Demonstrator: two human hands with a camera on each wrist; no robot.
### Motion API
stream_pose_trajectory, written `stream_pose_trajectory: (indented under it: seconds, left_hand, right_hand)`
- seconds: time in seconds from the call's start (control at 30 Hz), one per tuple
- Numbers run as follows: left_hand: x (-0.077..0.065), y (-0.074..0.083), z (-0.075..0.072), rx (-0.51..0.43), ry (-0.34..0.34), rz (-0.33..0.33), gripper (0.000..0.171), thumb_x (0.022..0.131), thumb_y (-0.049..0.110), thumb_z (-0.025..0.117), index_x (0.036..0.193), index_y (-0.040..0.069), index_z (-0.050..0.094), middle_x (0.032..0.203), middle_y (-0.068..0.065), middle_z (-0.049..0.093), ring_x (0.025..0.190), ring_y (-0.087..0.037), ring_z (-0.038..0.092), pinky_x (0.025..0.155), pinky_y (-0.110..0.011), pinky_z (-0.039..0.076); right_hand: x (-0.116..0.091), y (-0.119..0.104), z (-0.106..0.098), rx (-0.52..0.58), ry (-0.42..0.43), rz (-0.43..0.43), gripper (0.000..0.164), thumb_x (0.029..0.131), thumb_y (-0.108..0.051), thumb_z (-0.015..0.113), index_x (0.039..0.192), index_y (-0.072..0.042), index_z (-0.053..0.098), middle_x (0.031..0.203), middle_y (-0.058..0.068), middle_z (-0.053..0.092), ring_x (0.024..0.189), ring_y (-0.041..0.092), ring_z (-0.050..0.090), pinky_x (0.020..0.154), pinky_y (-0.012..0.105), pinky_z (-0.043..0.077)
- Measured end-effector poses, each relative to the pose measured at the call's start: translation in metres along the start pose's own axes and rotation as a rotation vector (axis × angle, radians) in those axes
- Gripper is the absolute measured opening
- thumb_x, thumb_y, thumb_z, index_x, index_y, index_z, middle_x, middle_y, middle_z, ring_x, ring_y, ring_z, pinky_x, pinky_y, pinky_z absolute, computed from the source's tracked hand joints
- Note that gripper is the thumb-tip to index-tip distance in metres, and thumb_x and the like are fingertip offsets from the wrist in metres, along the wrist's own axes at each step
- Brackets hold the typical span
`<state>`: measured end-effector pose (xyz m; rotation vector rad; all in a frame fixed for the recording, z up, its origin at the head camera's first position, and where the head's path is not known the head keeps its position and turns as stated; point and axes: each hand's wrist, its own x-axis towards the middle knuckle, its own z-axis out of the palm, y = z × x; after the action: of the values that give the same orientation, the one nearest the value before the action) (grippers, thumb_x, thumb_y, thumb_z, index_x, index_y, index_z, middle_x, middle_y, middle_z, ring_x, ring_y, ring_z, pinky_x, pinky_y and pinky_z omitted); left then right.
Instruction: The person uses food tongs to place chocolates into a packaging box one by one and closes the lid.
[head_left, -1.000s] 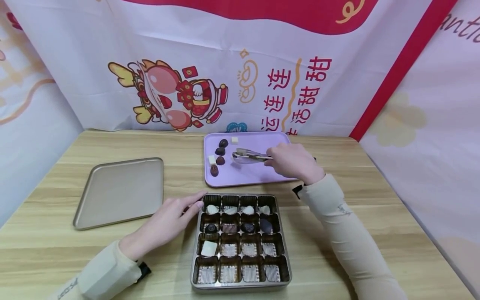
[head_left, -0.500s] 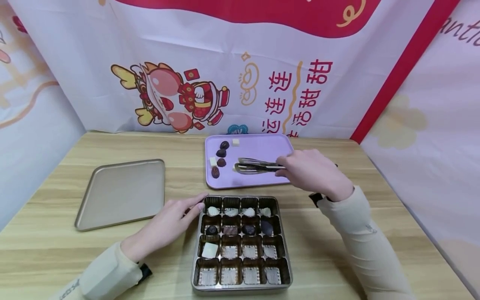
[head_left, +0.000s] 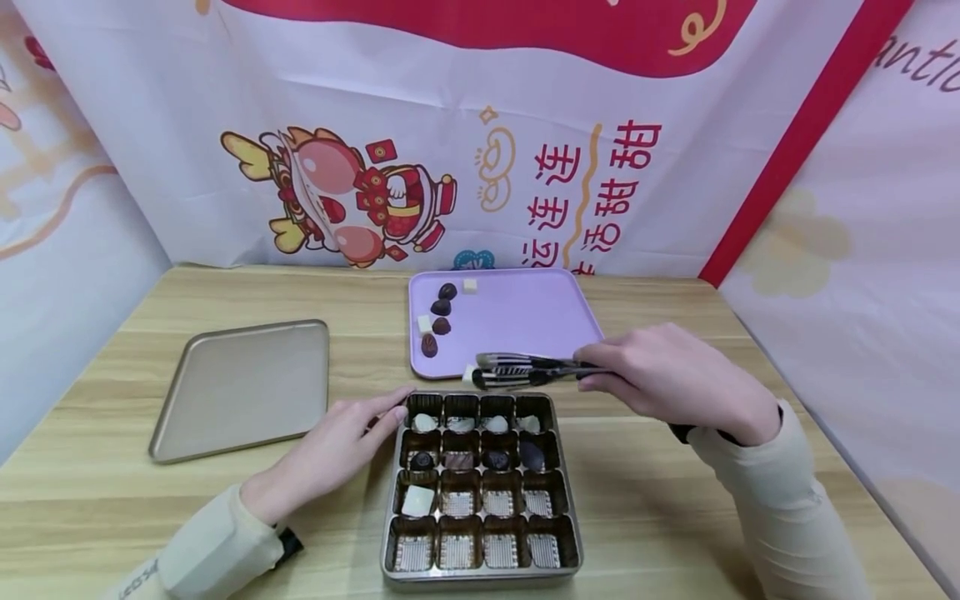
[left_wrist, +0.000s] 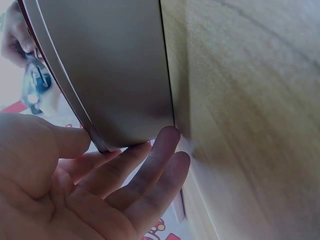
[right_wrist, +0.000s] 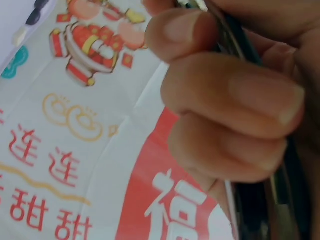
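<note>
White chocolate (head_left: 468, 374) sits at the tips of the tongs (head_left: 517, 372), left of the right hand (head_left: 678, 377), which grips them. Left hand (head_left: 337, 443), fingers extended, touches the box (head_left: 483, 578). Advisable: even pressure, piece clear above the far rim and dividers. Unfilled compartments (head_left: 498, 502) lie between the hands, nearer the person.

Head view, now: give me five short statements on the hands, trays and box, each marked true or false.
1. The right hand holds the tongs. True.
2. The left hand touches the compartment box. True.
3. The box row nearest the person is full. False: no piece sits there.
4. The tan tray lies left of the purple tray. True.
5. A dark piece shows at the tongs' tips. False: a white piece shows there.
</note>
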<state>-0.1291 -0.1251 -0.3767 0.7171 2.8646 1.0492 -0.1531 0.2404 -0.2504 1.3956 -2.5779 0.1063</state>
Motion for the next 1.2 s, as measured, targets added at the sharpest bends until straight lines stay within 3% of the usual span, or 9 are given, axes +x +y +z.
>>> stream_pose_trajectory:
  seconds: [0.13,0.27,0.43,0.5,0.6,0.67,0.73,1.0,1.2]
  left_hand:
    - [0.000,0.001,-0.001,0.003,0.003,0.004,0.046,0.106,0.033,0.046,0.146,0.011,0.047,0.059,0.003,0.040,0.046,-0.008,0.037,0.086,-0.042,0.050]
    - [0.000,0.000,-0.001,0.007,0.009,0.007,0.046,0.106,0.033,0.047,0.146,0.012,0.048,0.062,-0.001,0.049,0.059,-0.008,0.051,0.094,-0.047,0.049]
    - [0.001,0.000,0.000,0.010,0.009,0.008,0.046,0.106,0.034,0.046,0.146,0.012,0.048,0.059,0.000,0.045,0.050,-0.009,0.044,0.094,-0.047,0.048]
    - [0.002,0.001,0.000,0.012,0.007,0.006,0.046,0.106,0.034,0.046,0.146,0.012,0.048,0.059,0.001,0.044,0.054,-0.010,0.049,0.097,-0.049,0.046]
    - [0.002,0.001,0.000,0.019,0.019,0.011,0.045,0.106,0.032,0.047,0.146,0.012,0.048,0.080,-0.013,0.066,0.081,-0.016,0.064,0.101,-0.055,0.041]
    - [0.002,0.000,0.000,0.018,0.026,0.016,0.044,0.105,0.031,0.048,0.145,0.012,0.049,0.099,-0.020,0.069,0.099,-0.023,0.064,0.101,-0.055,0.041]
    - [0.001,-0.001,0.001,0.016,0.033,0.022,0.043,0.105,0.030,0.048,0.145,0.012,0.049,0.119,-0.022,0.065,0.102,-0.025,0.064,0.100,-0.055,0.043]
    - [0.001,-0.003,0.003,0.008,0.043,0.031,0.043,0.105,0.029,0.048,0.144,0.011,0.050,0.134,-0.021,0.055,0.117,-0.035,0.058,0.100,-0.054,0.041]
    - [0.002,-0.002,0.004,0.008,0.043,0.027,0.043,0.105,0.028,0.049,0.144,0.010,0.050,0.133,-0.023,0.055,0.105,-0.028,0.063,0.100,-0.053,0.042]
  right_hand:
    - [-0.001,-0.012,0.001,0.041,-0.008,-0.108,0.016,0.099,-0.032,0.061,0.088,-0.021,0.057,0.066,-0.018,0.042,0.054,0.001,0.042,0.049,0.025,0.043]
    - [0.001,-0.026,0.004,0.039,-0.021,-0.204,0.022,0.097,-0.031,0.065,0.083,-0.020,0.051,0.062,-0.017,0.036,0.050,0.001,0.037,0.045,0.022,0.040]
    - [-0.001,-0.039,0.006,-0.020,-0.052,-0.250,0.023,0.095,-0.035,0.067,0.083,-0.019,0.054,0.065,-0.018,0.045,0.048,0.001,0.038,0.041,0.022,0.041]
    - [-0.002,-0.043,0.006,-0.043,-0.063,-0.261,0.023,0.093,-0.035,0.069,0.082,-0.018,0.056,0.066,-0.016,0.048,0.047,0.001,0.039,0.040,0.022,0.041]
    - [-0.002,-0.048,0.008,-0.073,-0.073,-0.277,0.024,0.090,-0.032,0.074,0.080,-0.018,0.057,0.065,-0.013,0.049,0.045,0.004,0.040,0.039,0.022,0.039]
    - [-0.001,-0.051,0.009,-0.090,-0.081,-0.284,0.024,0.089,-0.031,0.075,0.079,-0.017,0.057,0.064,-0.012,0.049,0.045,0.004,0.039,0.038,0.021,0.036]
    - [0.000,-0.053,0.011,-0.106,-0.080,-0.290,0.025,0.088,-0.031,0.075,0.079,-0.017,0.057,0.063,-0.011,0.050,0.045,0.005,0.041,0.038,0.021,0.035]
    - [0.001,-0.056,0.013,-0.136,-0.092,-0.297,0.028,0.088,-0.031,0.076,0.076,-0.017,0.056,0.062,-0.011,0.046,0.045,0.005,0.038,0.038,0.019,0.033]
    - [-0.002,-0.058,0.012,-0.157,-0.085,-0.282,0.025,0.087,-0.032,0.077,0.079,-0.016,0.060,0.062,-0.010,0.050,0.044,0.007,0.043,0.038,0.023,0.038]
